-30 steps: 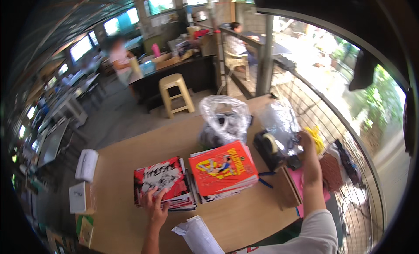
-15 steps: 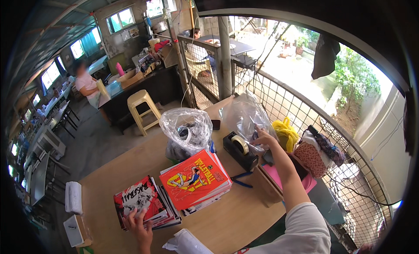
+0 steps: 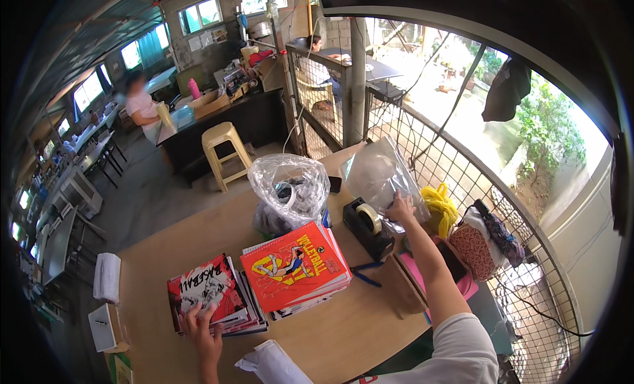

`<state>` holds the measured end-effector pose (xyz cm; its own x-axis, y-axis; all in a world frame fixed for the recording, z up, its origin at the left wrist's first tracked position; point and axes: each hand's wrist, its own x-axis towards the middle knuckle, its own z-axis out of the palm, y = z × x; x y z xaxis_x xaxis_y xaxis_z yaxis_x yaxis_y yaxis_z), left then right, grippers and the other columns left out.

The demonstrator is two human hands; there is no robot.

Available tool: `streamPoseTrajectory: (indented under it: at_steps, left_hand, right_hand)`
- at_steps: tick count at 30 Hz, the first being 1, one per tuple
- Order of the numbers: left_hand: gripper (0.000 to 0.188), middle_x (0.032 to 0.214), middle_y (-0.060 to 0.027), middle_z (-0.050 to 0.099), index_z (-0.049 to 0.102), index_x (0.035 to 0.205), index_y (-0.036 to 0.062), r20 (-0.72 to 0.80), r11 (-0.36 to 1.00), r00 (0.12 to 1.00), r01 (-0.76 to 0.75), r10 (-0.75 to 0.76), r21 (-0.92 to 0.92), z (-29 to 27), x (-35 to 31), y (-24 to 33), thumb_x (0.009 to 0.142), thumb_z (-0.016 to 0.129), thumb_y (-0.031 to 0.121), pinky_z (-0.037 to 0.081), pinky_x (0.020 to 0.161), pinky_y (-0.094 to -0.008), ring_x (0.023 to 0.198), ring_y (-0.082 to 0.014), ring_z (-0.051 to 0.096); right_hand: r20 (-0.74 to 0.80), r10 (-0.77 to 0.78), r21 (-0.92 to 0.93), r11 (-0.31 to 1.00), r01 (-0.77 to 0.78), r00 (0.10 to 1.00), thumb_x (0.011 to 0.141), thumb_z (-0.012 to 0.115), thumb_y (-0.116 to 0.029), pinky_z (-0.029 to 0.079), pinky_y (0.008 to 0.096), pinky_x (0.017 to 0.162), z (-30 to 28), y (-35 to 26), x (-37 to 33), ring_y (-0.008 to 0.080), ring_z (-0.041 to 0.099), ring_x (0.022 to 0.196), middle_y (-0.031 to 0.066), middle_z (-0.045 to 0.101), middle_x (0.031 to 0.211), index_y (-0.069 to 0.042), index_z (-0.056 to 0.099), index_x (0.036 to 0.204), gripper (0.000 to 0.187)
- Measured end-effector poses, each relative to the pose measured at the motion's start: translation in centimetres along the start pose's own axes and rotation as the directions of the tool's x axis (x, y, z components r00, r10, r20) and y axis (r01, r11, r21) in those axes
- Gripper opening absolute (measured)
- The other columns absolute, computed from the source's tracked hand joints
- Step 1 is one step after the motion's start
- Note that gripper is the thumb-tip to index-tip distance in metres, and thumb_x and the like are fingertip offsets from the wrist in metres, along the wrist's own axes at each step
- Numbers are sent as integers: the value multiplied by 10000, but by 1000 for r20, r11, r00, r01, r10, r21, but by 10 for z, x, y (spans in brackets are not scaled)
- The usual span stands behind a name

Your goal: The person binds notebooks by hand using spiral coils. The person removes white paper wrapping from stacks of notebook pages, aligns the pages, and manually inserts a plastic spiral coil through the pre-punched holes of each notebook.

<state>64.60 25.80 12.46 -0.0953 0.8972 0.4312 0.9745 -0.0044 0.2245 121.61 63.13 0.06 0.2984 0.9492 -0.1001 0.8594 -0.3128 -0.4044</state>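
My left hand [image 3: 205, 332] lies with fingers spread on the front edge of a red, black and white notebook [image 3: 210, 288], which tops a short stack. Beside it is a second stack, topped by an orange-red spiral notebook [image 3: 294, 268] with a player drawn on it. My right arm reaches to the far right, where my right hand [image 3: 400, 208] has its fingers closed at clear plastic bags [image 3: 376, 173]; the fingertips are small and partly lost in glare. Just left of that hand stands a black tape dispenser [image 3: 367, 229] with a roll of tape.
A filled clear plastic bag [image 3: 289, 192] stands behind the notebooks. Blue-handled pliers [image 3: 366, 273] lie by a cardboard box [image 3: 411, 285]. Yellow cord [image 3: 441, 209] and a patterned pouch [image 3: 477, 245] sit along the wire mesh. A white wrapped bundle [image 3: 274, 365] lies near me. Two people sit farther off.
The clear plastic bags, bunched up before, now lie flatter under my right hand. My left hand stays on the notebook stack. The whole view has shifted slightly.
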Motion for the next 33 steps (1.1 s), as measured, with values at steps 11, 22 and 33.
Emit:
streamPoseTrajectory:
  at_steps: [11,22,33]
  left_hand:
    - [439,1270,-91,522,644,1277,231,-55,995,996,-79,76,-57,3,2,-3,851,731,298,277,1114,-588,1211,-334,497]
    - [226,1186,-17,609,597,1100,136,-163,980,978,-148,126,-129,0,-12,-20,886,667,155,268,1112,-606,1156,-248,566]
    - [465,1271,-145,568,630,1277,131,-205,758,957,23,-205,-652,14,-139,-33,836,762,199,404,1031,-453,1202,-360,515]
  right_hand:
    - [40,297,-269,923,-276,954,842,571,-559,427,520,1034,-129,-16,-99,372,523,1307,218,515,1435,-31,626,1292,696]
    - [-425,-834,107,341,934,352,803,747,-281,435,474,963,-68,-336,-416,334,538,1134,142,553,1249,-202,625,1336,553]
    - [-144,-748,512,504,696,648,781,803,-383,424,492,1030,25,-225,-489,439,510,1197,234,470,1401,-124,504,1432,762]
